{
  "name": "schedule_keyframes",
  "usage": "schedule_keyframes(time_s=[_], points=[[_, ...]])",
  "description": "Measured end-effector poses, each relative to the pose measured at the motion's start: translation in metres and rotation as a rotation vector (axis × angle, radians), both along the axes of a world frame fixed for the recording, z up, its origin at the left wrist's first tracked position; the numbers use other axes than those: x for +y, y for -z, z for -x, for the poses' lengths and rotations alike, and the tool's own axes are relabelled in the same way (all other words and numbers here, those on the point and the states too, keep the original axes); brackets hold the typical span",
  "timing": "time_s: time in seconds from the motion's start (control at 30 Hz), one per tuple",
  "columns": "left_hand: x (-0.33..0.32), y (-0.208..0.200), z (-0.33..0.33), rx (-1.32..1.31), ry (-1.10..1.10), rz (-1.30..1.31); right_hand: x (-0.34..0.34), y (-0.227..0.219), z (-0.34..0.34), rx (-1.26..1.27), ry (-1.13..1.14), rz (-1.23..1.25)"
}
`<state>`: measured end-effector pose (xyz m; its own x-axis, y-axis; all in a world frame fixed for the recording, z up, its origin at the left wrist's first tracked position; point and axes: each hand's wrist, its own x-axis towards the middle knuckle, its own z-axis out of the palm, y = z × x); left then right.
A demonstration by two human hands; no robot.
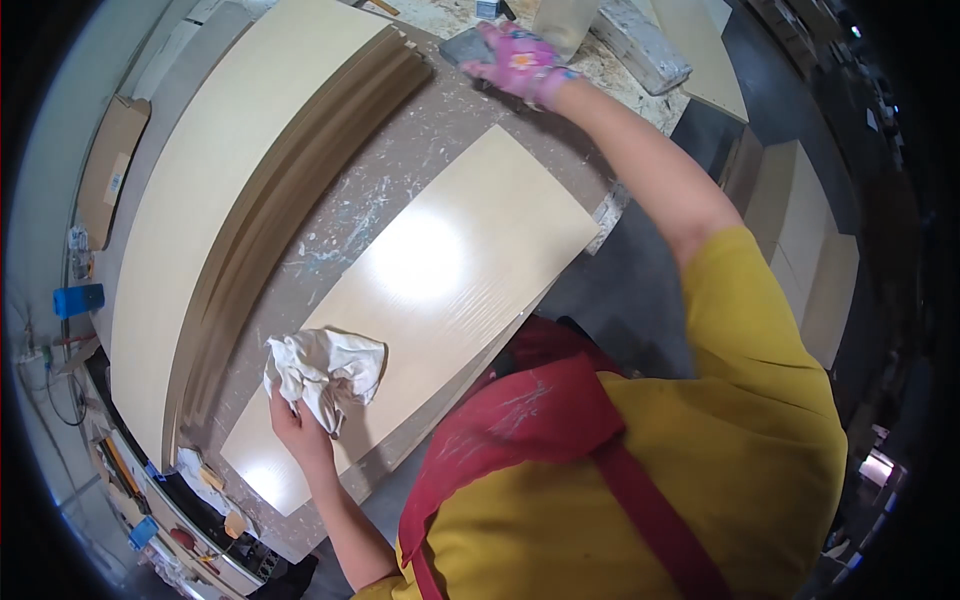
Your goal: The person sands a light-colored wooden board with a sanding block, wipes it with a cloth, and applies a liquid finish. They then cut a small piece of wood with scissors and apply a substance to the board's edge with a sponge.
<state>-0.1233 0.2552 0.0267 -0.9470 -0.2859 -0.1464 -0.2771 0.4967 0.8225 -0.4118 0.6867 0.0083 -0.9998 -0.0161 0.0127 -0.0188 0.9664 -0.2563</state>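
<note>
My bare left hand point(297, 425) is closed on a crumpled white cloth point(325, 365), at the near left part of a long pale board point(440, 270). The board lies at a slant across the worktable, its glossy wood-grain face catching bright light reflections. At the far side of the table, my right hand point(522, 65), in a pink flowered glove, has its fingers and thumb around a grey flat block point(463, 47). The glove is slightly blurred and hides part of the block.
A tall stack of pale boards point(225, 190) stands along the table's left side. The paint-spattered tabletop point(345, 205) shows between stack and board. A translucent container point(566, 25) and a whitish, stained long block point(640, 45) sit at the far right. More panels point(800, 240) stand beyond the right arm.
</note>
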Motion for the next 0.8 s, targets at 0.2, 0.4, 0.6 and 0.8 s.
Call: schedule_keyframes(time_s=[0.2, 0.4, 0.6, 0.8], points=[[0.033, 0.049, 0.018, 0.222, 0.31, 0.581, 0.001, 0.033, 0.025, -0.037, 0.066, -0.138], [0.011, 0.061, 0.039, 0.24, 0.292, 0.437, 0.043, -0.028, -0.109, 0.216, -0.167, 0.107], [0.014, 0.075, 0.053, 0.273, 0.354, 0.391, 0.026, 0.019, -0.233, 0.196, -0.191, -0.011], [0.023, 0.071, 0.048, 0.327, 0.252, 0.264, -0.022, 0.045, -0.098, 0.127, -0.037, 0.041]])
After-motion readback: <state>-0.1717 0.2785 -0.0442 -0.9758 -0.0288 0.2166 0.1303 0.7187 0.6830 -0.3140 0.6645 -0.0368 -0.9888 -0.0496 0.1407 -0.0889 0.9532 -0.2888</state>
